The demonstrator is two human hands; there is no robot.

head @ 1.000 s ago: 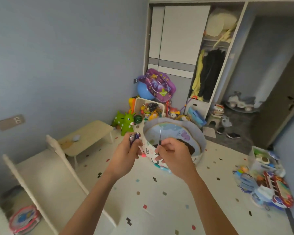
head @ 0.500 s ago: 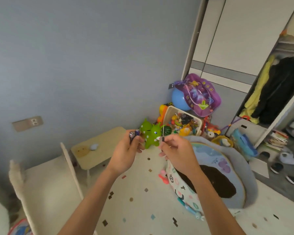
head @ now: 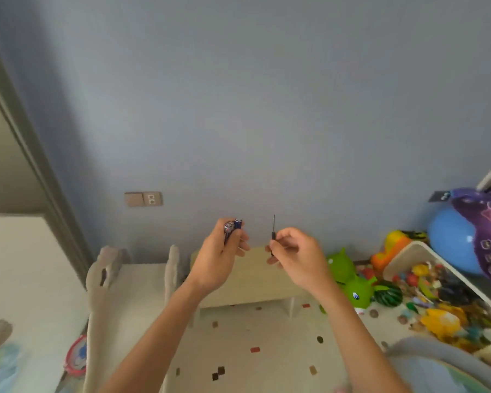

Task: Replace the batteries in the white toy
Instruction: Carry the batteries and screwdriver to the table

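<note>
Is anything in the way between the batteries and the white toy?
I cannot tell: no white toy shows in this view. The left hand holds the batteries, the right hand a small screwdriver, both raised in open air.

Left hand [head: 220, 258] hides most of the blue cylindrical batteries [head: 233, 226]; count unclear. Right hand [head: 296, 255] covers the lower handle of the thin black screwdriver [head: 273, 232]. Purple plastic toy [head: 485, 236] cut off at right edge. White bin [head: 408, 255] contents too blurred to identify.
</note>
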